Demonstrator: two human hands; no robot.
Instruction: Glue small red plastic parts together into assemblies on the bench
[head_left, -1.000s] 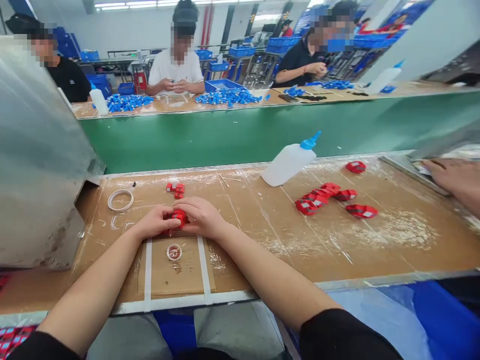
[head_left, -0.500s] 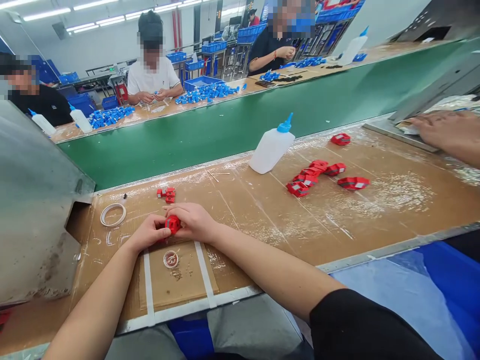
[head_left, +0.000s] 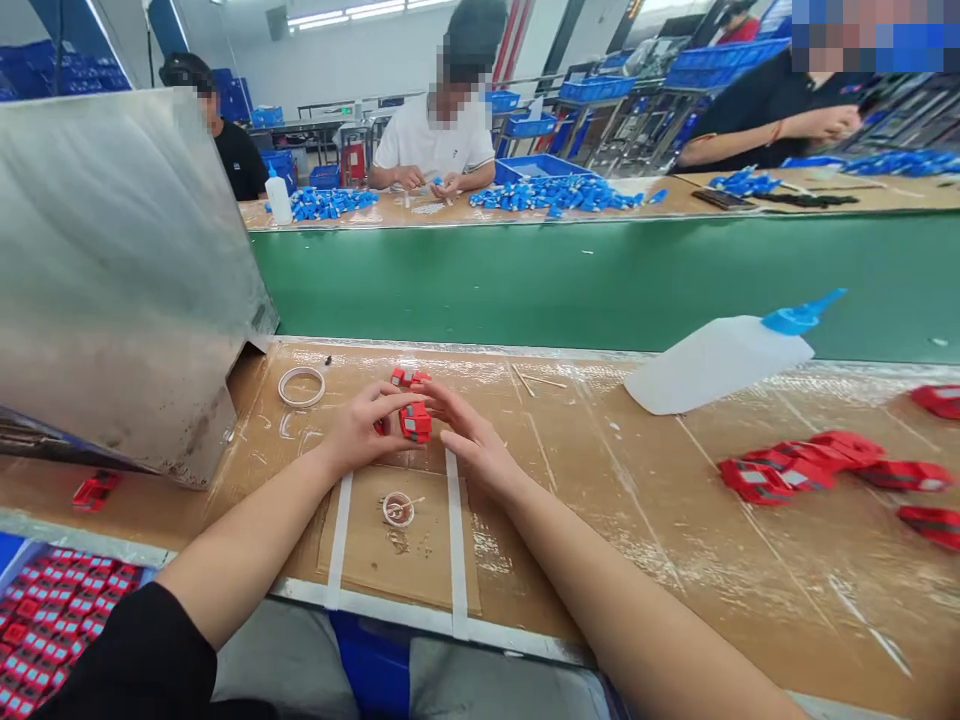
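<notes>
My left hand [head_left: 364, 432] grips a small red plastic part [head_left: 415, 422] with a grey band and a pale label, between thumb and fingers. On the other side my right hand [head_left: 480, 450] has its fingers apart, fingertips close to the part; whether they touch it I cannot tell. Just behind lies another red piece [head_left: 407, 377], partly hidden by the hands. Below the hands a small round cup [head_left: 398, 510] with reddish-brown contents sits on a taped cardboard pad [head_left: 431, 575]; a thin stick [head_left: 414, 503] lies across it.
Right of my hands are a white squeeze bottle [head_left: 712, 365], leaning, and red parts [head_left: 795, 468]. Two thin sticks [head_left: 536, 380] and a tape roll [head_left: 301, 387] lie behind. A metal housing [head_left: 127, 270] and a bin of red parts [head_left: 60, 620] are left. Co-workers [head_left: 442, 140] sit opposite.
The view has turned left, bringing in the bin of red parts. My right hand has come off the red part and its fingers have spread; my left hand still holds it.
</notes>
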